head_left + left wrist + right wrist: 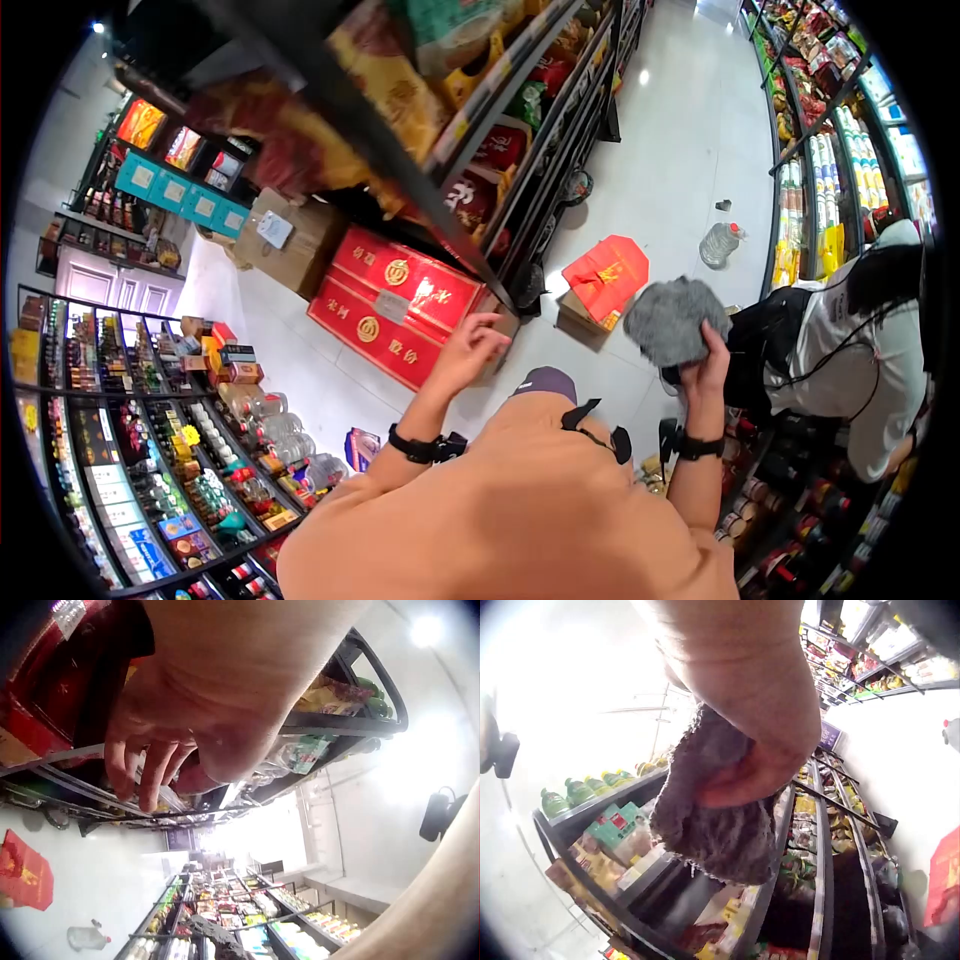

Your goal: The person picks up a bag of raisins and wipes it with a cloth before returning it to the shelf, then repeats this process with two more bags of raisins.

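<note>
My right hand grips a fuzzy grey cloth by its near right side, held up over the floor. Seen from the right wrist, the grey cloth is bunched and hangs below the fingers, in front of a shelf. My left hand holds nothing and has its fingers loosely bent. It appears over the end of a red carton with gold emblems. In the left wrist view the left hand overlaps the black shelf edge, fingers hanging down.
A tall black shelf of packaged snacks stands ahead. On the floor are a box with a red bag and a clear plastic bottle. Another person bends close on the right. Bottle shelves line the left.
</note>
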Demonstrator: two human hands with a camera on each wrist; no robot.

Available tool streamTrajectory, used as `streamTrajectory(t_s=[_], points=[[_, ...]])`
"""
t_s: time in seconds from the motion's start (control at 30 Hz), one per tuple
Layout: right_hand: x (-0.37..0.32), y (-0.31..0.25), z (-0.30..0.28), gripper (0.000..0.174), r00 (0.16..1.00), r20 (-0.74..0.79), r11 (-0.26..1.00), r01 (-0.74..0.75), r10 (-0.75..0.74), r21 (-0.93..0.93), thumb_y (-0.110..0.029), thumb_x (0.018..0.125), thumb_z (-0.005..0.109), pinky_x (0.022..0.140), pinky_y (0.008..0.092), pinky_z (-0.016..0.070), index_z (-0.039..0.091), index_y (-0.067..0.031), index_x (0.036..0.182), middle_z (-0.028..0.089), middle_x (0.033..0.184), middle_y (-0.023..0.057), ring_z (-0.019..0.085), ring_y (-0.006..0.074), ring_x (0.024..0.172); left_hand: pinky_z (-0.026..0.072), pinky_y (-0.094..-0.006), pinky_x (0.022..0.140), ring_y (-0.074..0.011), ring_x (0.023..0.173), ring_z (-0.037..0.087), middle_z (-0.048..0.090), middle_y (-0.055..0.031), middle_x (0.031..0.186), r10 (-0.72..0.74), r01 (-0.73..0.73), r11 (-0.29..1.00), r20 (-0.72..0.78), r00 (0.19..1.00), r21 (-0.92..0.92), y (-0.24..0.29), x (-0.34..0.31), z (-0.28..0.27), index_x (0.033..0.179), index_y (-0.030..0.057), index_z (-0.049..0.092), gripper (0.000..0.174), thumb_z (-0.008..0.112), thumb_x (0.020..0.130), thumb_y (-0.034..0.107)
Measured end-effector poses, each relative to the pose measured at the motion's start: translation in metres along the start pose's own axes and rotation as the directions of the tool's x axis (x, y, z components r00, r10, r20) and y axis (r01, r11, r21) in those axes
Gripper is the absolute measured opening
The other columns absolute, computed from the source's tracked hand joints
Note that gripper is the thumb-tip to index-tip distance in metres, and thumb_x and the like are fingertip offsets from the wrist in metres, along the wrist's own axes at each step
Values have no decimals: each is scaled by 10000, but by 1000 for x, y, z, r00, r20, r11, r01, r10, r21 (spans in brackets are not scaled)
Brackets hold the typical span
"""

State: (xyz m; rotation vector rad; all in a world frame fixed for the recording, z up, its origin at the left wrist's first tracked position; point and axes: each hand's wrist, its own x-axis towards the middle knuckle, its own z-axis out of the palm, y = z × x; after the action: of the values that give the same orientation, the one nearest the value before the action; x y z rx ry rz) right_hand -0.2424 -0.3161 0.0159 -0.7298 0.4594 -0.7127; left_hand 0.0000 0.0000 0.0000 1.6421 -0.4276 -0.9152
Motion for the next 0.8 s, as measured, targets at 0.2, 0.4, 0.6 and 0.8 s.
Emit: streamTrajectory(t_s=[0.2,0.4,0.6,0.8], points=[[149,-63,-72,412,921,-388,977,110,-31,182,-168,890,516,944,480,449,457,-52,1282,529,1264,120,529,297,1145,464,-245,767,-112,827,599,665,-77,883,143,-124,987,-204,969,101,1,121,64,1197,20,481,284,502,925,97],[276,-120,-141,393,771,-636,942,198,19,269,-192,837,598,881,476,463,518,-83,1205,552,1208,115,538,306,1091,432,-204,600,-51,630,501,541,-5,692,110,-97,978,-60,992,184,101,213,149,1079,22,581,196,492,935,122],[440,-188,-286,325,695,-716,866,396,-65,306,-171,852,580,830,408,478,556,-34,1146,613,1109,116,585,288,997,423,-195,576,-39,626,518,539,17,698,11,-11,997,2,1000,77,137,360,225,1027,31,598,155,504,938,116],[619,-292,-423,411,512,-848,831,526,-139,182,-204,857,565,893,442,470,510,-15,1218,570,1205,139,561,300,1074,405,-189,562,-49,585,509,534,26,663,-186,189,982,-165,969,7,184,584,319,966,60,623,131,519,928,129]])
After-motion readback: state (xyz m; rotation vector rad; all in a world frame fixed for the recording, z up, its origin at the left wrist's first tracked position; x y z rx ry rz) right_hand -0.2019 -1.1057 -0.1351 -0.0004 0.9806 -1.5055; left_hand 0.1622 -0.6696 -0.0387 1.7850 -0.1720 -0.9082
